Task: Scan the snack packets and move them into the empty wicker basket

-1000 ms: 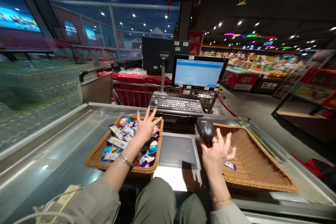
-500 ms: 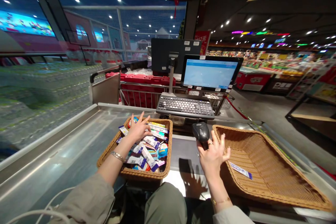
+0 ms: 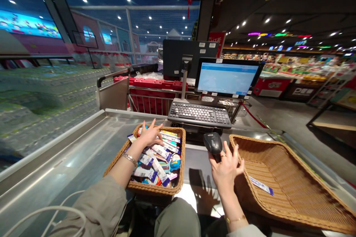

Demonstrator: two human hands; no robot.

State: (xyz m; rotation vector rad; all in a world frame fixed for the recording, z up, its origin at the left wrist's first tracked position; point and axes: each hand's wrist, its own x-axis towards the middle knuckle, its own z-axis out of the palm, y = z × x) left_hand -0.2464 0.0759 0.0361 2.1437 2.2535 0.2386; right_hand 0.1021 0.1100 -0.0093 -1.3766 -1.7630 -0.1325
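Note:
Over the left wicker basket [image 3: 183, 155], my left hand [image 3: 151, 136] hovers open with its fingers spread. Inside lie several small packets with white and purple wrappers [image 3: 161, 170] and some blue and red round packs [image 3: 175, 162]. My right hand [image 3: 226, 170] is at a black barcode scanner [image 3: 213, 143], gripping it at its lower end with some fingers lifted away; the handle is mostly hidden. Beside that hand stands the right wicker basket [image 3: 280, 163]. A single white and purple packet [image 3: 261, 186] lies in it.
A black keyboard [image 3: 198, 114] and a lit monitor [image 3: 226, 77] stand behind the baskets. Metal counter [image 3: 75, 152] extends to the left, with a white cable [image 3: 66, 209] at its near edge. Stacked bottle packs [image 3: 50, 92] are beyond the counter on the left.
The view has shifted slightly, so the baskets and screen sit a little farther right. Both hands keep nearly the same pose, and the scanner stays at my right hand.

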